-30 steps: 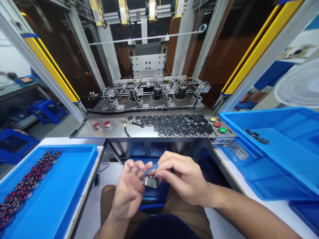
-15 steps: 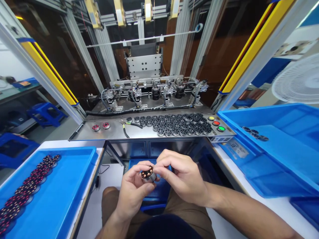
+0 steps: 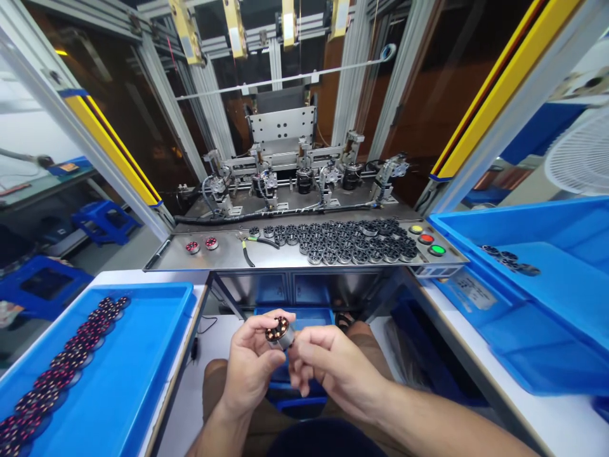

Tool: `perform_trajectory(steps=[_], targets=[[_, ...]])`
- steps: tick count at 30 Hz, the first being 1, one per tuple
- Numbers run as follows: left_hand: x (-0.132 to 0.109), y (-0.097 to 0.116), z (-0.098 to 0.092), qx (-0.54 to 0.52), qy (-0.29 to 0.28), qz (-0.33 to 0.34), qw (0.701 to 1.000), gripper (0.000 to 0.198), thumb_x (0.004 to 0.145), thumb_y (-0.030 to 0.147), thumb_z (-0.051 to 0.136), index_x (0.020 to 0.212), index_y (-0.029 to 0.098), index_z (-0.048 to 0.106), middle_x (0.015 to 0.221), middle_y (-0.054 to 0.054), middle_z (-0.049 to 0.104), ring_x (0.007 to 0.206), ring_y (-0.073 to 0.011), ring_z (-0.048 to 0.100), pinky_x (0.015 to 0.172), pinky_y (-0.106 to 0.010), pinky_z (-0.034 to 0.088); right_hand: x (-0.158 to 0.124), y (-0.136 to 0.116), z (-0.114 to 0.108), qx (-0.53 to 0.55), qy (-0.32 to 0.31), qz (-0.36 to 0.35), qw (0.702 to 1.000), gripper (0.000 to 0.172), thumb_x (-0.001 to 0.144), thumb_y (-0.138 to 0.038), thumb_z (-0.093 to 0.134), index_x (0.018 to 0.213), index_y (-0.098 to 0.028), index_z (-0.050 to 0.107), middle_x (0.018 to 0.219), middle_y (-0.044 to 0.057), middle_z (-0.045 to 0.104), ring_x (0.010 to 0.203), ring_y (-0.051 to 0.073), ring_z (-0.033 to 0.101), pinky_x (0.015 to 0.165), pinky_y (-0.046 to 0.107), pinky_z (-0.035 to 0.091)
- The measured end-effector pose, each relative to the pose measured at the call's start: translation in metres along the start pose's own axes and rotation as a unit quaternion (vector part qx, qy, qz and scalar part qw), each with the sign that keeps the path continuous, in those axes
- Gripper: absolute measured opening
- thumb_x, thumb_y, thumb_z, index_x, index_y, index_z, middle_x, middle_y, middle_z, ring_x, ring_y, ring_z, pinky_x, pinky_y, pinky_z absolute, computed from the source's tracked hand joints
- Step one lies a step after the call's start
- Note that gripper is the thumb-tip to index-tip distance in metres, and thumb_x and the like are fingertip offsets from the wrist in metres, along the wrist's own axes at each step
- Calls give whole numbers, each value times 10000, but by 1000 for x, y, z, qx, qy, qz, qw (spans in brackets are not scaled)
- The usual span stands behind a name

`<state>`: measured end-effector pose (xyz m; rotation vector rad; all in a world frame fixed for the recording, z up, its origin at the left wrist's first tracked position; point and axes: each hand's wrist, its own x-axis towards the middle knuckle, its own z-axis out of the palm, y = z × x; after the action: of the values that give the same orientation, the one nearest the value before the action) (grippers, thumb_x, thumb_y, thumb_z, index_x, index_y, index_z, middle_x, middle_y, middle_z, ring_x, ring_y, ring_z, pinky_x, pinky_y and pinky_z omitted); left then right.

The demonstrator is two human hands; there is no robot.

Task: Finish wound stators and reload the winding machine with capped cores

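the left hand (image 3: pixel 250 368) keeps its fingers and thumb closed round the wound part (image 3: pixel 281 337), held in the air in front of the metal shelf's near edge, its copper coil face tilted up. the right hand (image 3: pixel 335 368) has dropped from the part's top rim, where it was 0.5 s ago, to low beside its right side. its thumb and forefinger are close together, the other fingers loosely curled; whether they touch the part or pinch a thin end, i cannot tell. this seems to move the handling from rim to side, leaving the coil face in view, though the fingers mask some of the right side.

around them, a slanting band of wound pieces (image 3: pixel 83 343) runs down the left side of the blue tray (image 3: pixel 128 381). towards the left end of the metal shelf (image 3: pixel 223 260) sit 2 red-wound pieces (image 3: pixel 211 243); next come cutters (image 3: pixel 248 255), handles splayed, then dark pieces (image 3: pixel 342 240) crowding the shelf up to 3 buttons (image 3: pixel 426 239) at its right end. in the blue bin (image 3: pixel 571 273), a few more dark pieces lie towards its left side.
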<state>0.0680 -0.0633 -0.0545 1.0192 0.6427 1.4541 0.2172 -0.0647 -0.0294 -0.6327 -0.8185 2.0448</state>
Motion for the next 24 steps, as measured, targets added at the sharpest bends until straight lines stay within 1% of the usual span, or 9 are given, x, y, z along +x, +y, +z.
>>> perform_trajectory(steps=[5, 7, 9, 11, 13, 15, 17, 19, 24], targets=[[0, 5, 1, 36, -67, 31, 997, 302, 658, 331, 862, 930, 286, 739, 989, -36, 776, 1113, -250, 658, 949, -353, 506, -2, 2, 0, 46, -65, -4, 997, 424, 766, -542, 744, 819, -121, 725, 811, 67, 663, 755, 146, 606, 689, 255, 503], [0, 9, 3, 51, -65, 25, 996, 448, 631, 363, 874, 1046, 300, 718, 1130, -55, 744, 1177, -269, 621, 982, -365, 488, -1, 3, -3, 22, -65, -25, 997, 403, 745, -511, 776, 863, -131, 717, 821, 56, 649, 755, 138, 592, 719, 257, 493], [-3, 15, 2, 84, -11, 26, 996, 689, 573, 421, 893, 1206, 315, 644, 1368, -72, 612, 1274, -285, 542, 1024, -356, 457, -2, 2, -8, -75, -34, -114, 990, 416, 730, -494, 793, 952, -153, 704, 853, 57, 644, 805, 167, 604, 744, 287, 502], [-7, 19, 0, 143, 41, 24, 989, 796, 543, 442, 901, 1269, 308, 604, 1471, -69, 505, 1292, -279, 510, 1018, -311, 450, -3, -2, -15, -243, 19, -270, 932, 352, 762, -407, 784, 1019, -188, 687, 916, 67, 644, 880, 201, 613, 789, 333, 515], [-12, 20, -2, 202, 38, -5, 979, 713, 578, 422, 889, 1232, 275, 645, 1352, -75, 603, 1179, -258, 581, 955, -280, 479, -5, -6, -21, -403, 43, -405, 819, 303, 809, -259, 740, 1097, -214, 657, 978, 80, 643, 914, 214, 619, 801, 354, 528], [-16, 20, -1, 227, 1, -46, 973, 642, 612, 429, 869, 1197, 242, 682, 1139, -77, 708, 1019, -244, 644, 892, -286, 509, -7, -10, -23, -493, 34, -474, 729, 369, 830, -155, 689, 1182, -230, 605, 995, 89, 644, 907, 218, 633, 775, 356, 546], [-18, 19, 2, 237, -23, -62, 969, 578, 644, 436, 847, 1165, 227, 708, 1013, -71, 742, 932, -241, 662, 859, -301, 523, -9, -11, -23, -528, 26, -496, 689, 427, 838, -115, 655, 1237, -234, 562, 1002, 98, 641, 912, 227, 641, 759, 363, 559], [-16, 20, 5, 259, -30, -54, 964, 485, 687, 420, 822, 1121, 224, 731, 999, -72, 749, 913, -243, 665, 837, -309, 530, -12, -12, -22, -531, 20, -491, 690, 430, 841, -113, 634, 1246, -232, 552, 1015, 107, 638, 921, 237, 641, 760, 378, 562], [-12, 24, 10, 345, -10, 29, 938, 395, 730, 301, 808, 1116, 266, 733, 982, -54, 747, 909, -224, 646, 823, -308, 519, -18, -18, -16, -467, -1, -434, 770, 280, 852, -308, 669, 1100, -190, 618, 959, 102, 642, 864, 229, 634, 735, 373, 541]])
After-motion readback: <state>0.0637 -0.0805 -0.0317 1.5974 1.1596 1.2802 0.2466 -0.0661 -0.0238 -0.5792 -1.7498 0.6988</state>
